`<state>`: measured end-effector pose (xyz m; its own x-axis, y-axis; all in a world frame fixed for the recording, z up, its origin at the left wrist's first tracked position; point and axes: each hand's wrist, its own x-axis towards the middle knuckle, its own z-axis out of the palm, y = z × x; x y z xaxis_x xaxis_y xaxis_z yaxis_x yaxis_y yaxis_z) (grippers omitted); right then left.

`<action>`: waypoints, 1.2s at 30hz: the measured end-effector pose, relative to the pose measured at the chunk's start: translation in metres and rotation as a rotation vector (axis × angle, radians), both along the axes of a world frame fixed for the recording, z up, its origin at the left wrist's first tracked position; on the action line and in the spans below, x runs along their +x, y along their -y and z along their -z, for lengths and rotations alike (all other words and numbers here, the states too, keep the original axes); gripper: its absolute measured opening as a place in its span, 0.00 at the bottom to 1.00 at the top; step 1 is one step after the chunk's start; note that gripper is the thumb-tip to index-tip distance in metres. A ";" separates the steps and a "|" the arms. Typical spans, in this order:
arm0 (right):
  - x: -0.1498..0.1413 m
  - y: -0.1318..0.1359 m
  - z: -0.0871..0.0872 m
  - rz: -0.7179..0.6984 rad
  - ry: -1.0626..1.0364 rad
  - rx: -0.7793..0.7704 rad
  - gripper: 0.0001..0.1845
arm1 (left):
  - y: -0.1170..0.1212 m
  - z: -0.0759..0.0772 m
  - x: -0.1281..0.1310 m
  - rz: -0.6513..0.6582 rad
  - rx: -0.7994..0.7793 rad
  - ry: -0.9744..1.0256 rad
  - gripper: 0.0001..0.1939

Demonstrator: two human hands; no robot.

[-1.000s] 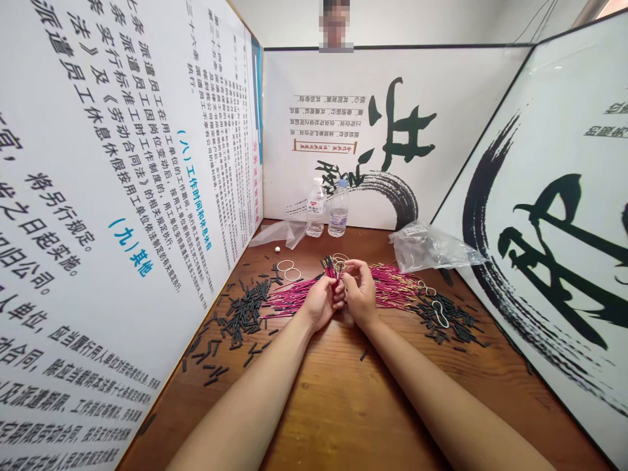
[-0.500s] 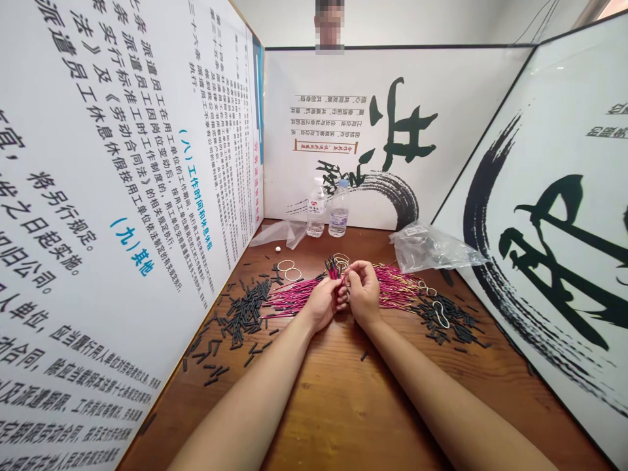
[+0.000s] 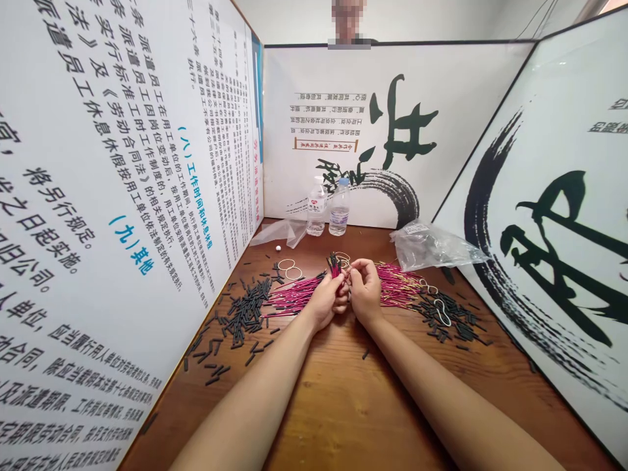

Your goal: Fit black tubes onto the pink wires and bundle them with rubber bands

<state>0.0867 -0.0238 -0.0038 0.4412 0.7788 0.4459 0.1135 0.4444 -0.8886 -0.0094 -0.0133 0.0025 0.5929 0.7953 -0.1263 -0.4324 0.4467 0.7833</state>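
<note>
**Finish report: wood, plastics**

I record a smooth, glossy wooden table (image 3: 314, 418). The blue-capped bottle (image 3: 339, 212) is clear, shiny plastic; the crumpled bag (image 3: 432, 248), translucent plastic film. The black pieces (image 3: 248, 307) read matt, the calligraphy panel (image 3: 466, 85) smooth.

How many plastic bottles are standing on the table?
2: the white-capped bottle on the left and the blue-capped bottle right beside it, both before the far panel.

Up stood the bundle of thin magenta rods (image 3: 335, 267), black tips topmost, between flat-lying loose magenta rods (image 3: 293, 296)!
</note>
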 end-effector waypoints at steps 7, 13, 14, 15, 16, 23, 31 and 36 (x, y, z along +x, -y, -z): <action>0.002 -0.003 0.005 0.007 -0.045 -0.009 0.01 | 0.001 -0.002 0.000 0.046 -0.018 0.042 0.13; -0.002 0.004 -0.001 -0.059 -0.129 -0.088 0.04 | 0.004 0.001 0.004 0.017 0.039 0.074 0.08; -0.002 0.005 -0.003 -0.078 -0.141 -0.115 0.04 | 0.004 0.001 0.004 0.012 0.042 0.074 0.08; -0.003 0.007 -0.003 -0.094 -0.151 -0.137 0.05 | 0.004 0.001 0.004 0.006 0.040 0.073 0.08; -0.003 0.008 -0.004 -0.109 -0.157 -0.152 0.05 | 0.004 0.001 0.004 0.003 0.036 0.072 0.08; 0.000 0.003 0.001 -0.046 -0.048 -0.027 0.01 | 0.001 0.000 0.001 0.031 0.028 0.077 0.09; 0.002 -0.004 0.006 -0.041 0.001 0.007 0.00 | -0.004 0.003 0.000 0.044 -0.008 0.065 0.11; 0.003 -0.003 0.008 -0.021 0.040 -0.024 0.02 | -0.005 0.003 -0.001 0.048 -0.015 0.041 0.11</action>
<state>0.0895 -0.0210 -0.0119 0.4071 0.7983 0.4438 0.1403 0.4255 -0.8940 -0.0101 -0.0085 -0.0005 0.6353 0.7640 -0.1129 -0.4417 0.4793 0.7584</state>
